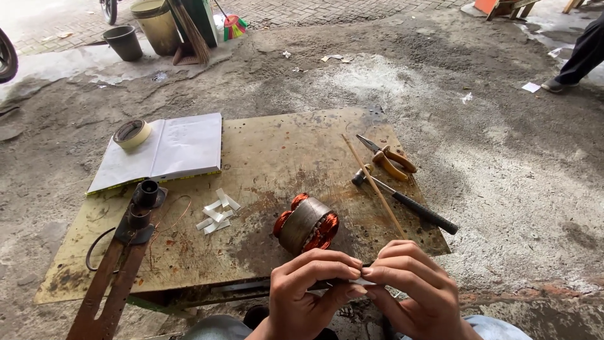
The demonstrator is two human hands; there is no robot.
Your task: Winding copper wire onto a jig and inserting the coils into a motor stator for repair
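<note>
The left hand [308, 289] and right hand [412, 286] are pinching a small pale strip [360, 281] between their fingertips, its length running left-right, while the grey metal stator with copper windings [306, 225] is lying at eleven o'clock, nearer the left hand.

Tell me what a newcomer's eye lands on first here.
The copper-wound motor stator lying mid-board on the stained wooden table stands out first. Just below it, the left hand and right hand pinch a small strip together. An open notebook with a tape roll lies far left.
</note>
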